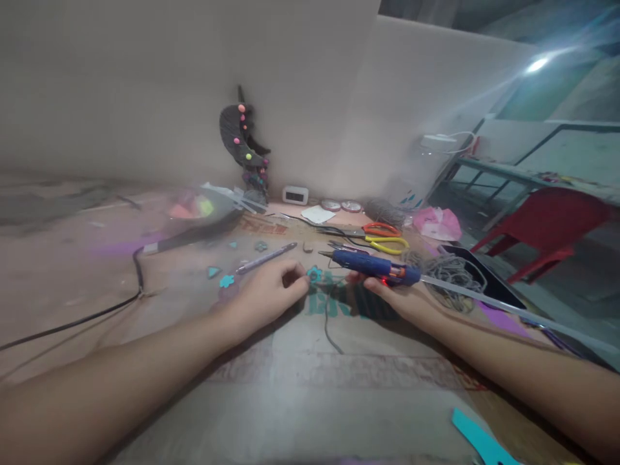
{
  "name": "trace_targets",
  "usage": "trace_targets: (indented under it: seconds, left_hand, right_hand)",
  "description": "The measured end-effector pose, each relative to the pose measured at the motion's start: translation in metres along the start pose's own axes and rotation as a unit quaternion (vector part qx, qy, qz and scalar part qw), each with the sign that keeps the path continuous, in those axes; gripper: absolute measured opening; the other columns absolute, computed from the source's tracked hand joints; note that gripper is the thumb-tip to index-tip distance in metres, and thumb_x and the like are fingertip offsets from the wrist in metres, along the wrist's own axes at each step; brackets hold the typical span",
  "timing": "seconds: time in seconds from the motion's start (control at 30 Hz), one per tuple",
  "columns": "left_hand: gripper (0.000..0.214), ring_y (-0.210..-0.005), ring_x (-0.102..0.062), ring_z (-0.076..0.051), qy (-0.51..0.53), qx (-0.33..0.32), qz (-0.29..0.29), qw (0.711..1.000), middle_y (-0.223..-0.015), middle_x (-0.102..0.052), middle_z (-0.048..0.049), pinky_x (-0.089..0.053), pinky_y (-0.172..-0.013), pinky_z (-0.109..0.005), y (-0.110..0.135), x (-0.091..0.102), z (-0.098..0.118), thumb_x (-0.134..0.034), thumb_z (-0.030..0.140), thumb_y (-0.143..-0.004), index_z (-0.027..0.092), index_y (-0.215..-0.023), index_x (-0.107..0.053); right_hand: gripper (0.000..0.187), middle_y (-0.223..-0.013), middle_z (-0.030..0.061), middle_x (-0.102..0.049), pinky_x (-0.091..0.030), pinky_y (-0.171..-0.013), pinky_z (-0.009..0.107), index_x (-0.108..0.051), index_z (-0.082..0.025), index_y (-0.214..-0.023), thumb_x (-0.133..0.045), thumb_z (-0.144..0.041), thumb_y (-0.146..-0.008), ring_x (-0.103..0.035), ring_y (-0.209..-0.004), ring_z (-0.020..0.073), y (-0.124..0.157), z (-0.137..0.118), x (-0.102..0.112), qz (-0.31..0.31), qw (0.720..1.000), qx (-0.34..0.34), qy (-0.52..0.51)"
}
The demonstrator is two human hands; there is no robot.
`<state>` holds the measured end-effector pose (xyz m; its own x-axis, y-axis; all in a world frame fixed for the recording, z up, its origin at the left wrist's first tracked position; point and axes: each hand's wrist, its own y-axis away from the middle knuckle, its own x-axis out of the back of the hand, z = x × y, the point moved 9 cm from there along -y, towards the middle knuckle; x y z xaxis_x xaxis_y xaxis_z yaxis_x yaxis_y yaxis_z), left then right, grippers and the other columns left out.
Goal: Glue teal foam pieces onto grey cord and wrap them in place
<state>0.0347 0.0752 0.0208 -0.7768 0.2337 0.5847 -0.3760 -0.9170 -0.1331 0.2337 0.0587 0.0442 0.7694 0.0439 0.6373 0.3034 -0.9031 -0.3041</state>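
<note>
My left hand [271, 287] is closed in a pinch, thumb against fingers. At its fingertips is a small teal flower cutout [314, 274]. My right hand [394, 296] is wrapped around a blue glue gun [365, 263], whose handle is mostly hidden. The nozzle points left above the flower, and a long clear glue stick [484, 300] runs out of the back. A thin grey cord [327, 326] trails on the printed board below. Left of my left hand lie another teal flower [227, 281], a teal triangle [213, 272] and a pen [266, 258].
A dark crescent moon ornament [235, 135] with coloured balls stands by the wall. Scissors [387, 244] with orange and yellow handles, a tangle of grey yarn [453, 281] and a pink bag [437, 223] lie to the right. A black cable [72, 323] crosses the left side.
</note>
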Motion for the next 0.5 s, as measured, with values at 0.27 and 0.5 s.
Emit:
trace_targets:
  seconds: [0.27,0.5]
  left_hand:
    - [0.015,-0.07,-0.059,-0.018,0.015,0.015,0.0,1.0,-0.07,-0.064,0.0024,-0.041,-0.066,-0.029,-0.0015,-0.0019,-0.0092,-0.052,0.03,-0.083,0.021,-0.074,-0.058]
    - [0.013,-0.072,-0.059,-0.019,0.002,0.007,-0.001,1.0,-0.072,-0.064,0.0014,-0.042,-0.068,-0.03,-0.0006,-0.001,-0.0053,-0.052,0.027,-0.081,0.021,-0.072,-0.057]
  right_hand:
    - [0.055,-0.077,0.0049,-0.071,-0.05,-0.063,0.031,-0.067,-0.02,-0.083,-0.063,-0.074,-0.082,-0.066,-0.07,0.0202,0.0035,0.0083,-0.0064,-0.016,0.999,0.038,0.0]
    - [0.039,-0.083,0.007,-0.075,-0.053,-0.07,0.034,-0.069,-0.02,-0.09,-0.066,-0.058,-0.088,-0.069,-0.079,0.0238,0.0065,0.003,-0.0035,-0.006,1.0,0.019,0.002]
